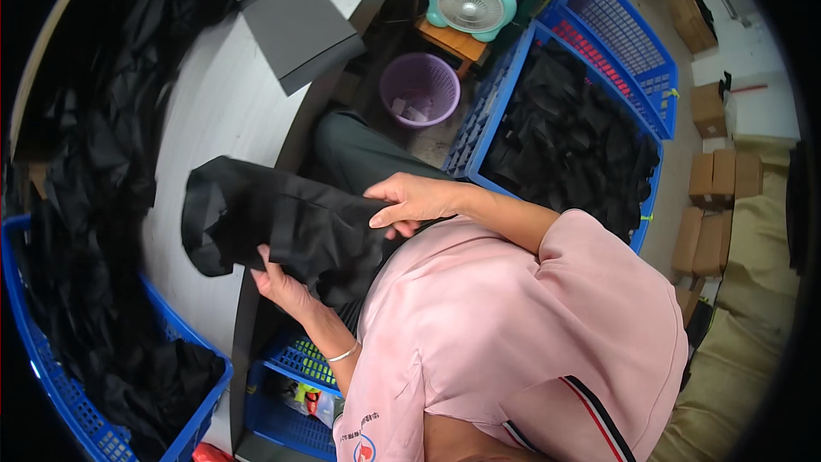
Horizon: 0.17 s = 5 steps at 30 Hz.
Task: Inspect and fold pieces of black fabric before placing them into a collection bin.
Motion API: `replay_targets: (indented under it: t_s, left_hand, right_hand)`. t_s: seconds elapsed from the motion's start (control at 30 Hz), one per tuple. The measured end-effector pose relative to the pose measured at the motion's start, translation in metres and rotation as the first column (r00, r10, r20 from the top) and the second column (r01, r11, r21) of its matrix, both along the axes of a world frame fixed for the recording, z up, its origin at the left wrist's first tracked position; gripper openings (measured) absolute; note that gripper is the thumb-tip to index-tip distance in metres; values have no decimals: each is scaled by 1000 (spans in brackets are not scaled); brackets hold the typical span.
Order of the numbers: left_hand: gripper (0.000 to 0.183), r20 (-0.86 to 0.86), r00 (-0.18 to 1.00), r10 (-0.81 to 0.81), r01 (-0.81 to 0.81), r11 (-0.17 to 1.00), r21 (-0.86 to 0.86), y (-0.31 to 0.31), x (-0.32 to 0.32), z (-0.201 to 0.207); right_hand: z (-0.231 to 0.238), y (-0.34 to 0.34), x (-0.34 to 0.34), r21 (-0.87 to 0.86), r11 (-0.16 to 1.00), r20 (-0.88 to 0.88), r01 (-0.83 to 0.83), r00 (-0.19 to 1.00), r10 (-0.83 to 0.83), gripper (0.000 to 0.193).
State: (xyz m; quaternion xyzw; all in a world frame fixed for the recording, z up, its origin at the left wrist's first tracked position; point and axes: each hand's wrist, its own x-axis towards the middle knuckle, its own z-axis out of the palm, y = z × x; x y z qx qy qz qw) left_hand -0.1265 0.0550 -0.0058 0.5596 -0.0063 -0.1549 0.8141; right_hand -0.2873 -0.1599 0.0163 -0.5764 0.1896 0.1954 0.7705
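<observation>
A black fabric piece (299, 218), folded and shaped like a flat sleeve or bag, stretches between my two hands over my lap and the table edge. My left hand (286, 287), with a bracelet at its wrist, grips the lower edge near the left end. The right end is pinched between the thumb and fingers of my right hand (406, 204). Some fingers of both hands are hidden by the cloth. Beyond it, a dark grey flat box or board (299, 30) lies on the pale tabletop (214, 107).
Black cloth fills a blue crate (487, 162) on the right and another blue crate (192, 308) at lower left. A purple basket (419, 90) and a turquoise fan (470, 4) on a wooden stool stand ahead. Cardboard boxes (714, 180) line the far right.
</observation>
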Motion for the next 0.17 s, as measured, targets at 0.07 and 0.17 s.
replay_targets:
  t_s: [0.07, 0.17]
  left_hand:
    - [30, 22, 1000, 10, -10, 1000, 2, -16, -7, 15]
    - [36, 89, 994, -58, 57, 998, 13, -38, -19, 12]
  right_hand:
    - [-5, -2, -13, -89, 990, 161, 107, 983, -92, 53]
    - [-2, 0, -29, -84, 955, 386, 285, 893, -232, 68]
